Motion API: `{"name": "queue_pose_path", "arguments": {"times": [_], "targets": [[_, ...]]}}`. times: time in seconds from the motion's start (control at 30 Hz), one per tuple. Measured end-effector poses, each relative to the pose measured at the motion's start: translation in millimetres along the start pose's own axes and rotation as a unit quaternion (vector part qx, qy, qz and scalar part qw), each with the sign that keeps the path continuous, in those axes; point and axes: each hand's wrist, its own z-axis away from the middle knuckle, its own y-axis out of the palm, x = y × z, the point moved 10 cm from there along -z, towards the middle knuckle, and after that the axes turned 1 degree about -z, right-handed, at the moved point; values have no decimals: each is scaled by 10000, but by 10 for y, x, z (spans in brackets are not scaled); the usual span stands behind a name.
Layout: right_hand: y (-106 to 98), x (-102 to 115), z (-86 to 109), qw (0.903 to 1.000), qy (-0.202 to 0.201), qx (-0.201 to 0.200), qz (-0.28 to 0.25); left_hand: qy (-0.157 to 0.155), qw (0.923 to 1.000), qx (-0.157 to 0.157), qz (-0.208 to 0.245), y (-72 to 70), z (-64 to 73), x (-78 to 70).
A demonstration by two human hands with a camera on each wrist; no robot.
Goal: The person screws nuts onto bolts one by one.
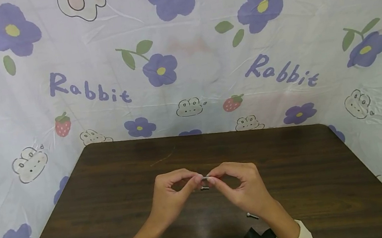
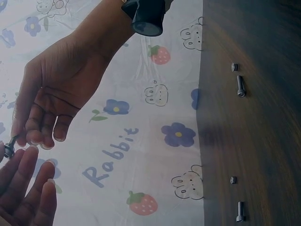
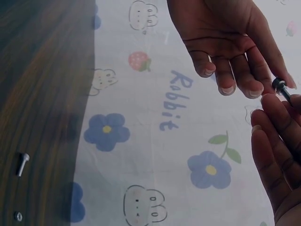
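Note:
Both hands meet above the middle of the table, fingertip to fingertip, around a small metal bolt [image 1: 204, 178]. My left hand [image 1: 173, 189] pinches its head end between thumb and forefinger. From the other side my right hand [image 1: 241, 182] pinches at the threaded end, where fingertips cover the shank's tip; I cannot tell whether a nut sits there. In the right wrist view the dark round head of the bolt [image 3: 279, 84] shows by the left fingertips, its thread pointing at the right hand [image 3: 282, 160]. The other fingers of both hands are loosely bent.
On the dark wooden table [image 1: 117, 217] one loose bolt [image 1: 205, 188] lies beyond the hands and another bolt [image 1: 252, 216] near the right wrist. Small nuts, one a nut [image 2: 234, 67] beside a bolt [image 2: 241, 86], show too. A printed cloth [image 1: 206, 68] hangs around the table.

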Motion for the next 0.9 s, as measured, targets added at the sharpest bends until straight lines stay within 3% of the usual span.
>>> {"name": "queue_pose_path", "arguments": {"times": [0.17,0.33,0.57,0.9], "targets": [[4,-12,10,10000,47,24,22,-224,9997,13,-99,6,5,53],[-13,-29,15,9999,117,-29,91,-552,9984,50,111,12,12,118],[-29,-58,21,9996,214,-66,162,-217,9996,12,161,1,15,81],[-14,-64,6,9998,176,-26,18,-212,9995,28,237,-13,-12,57]]}}
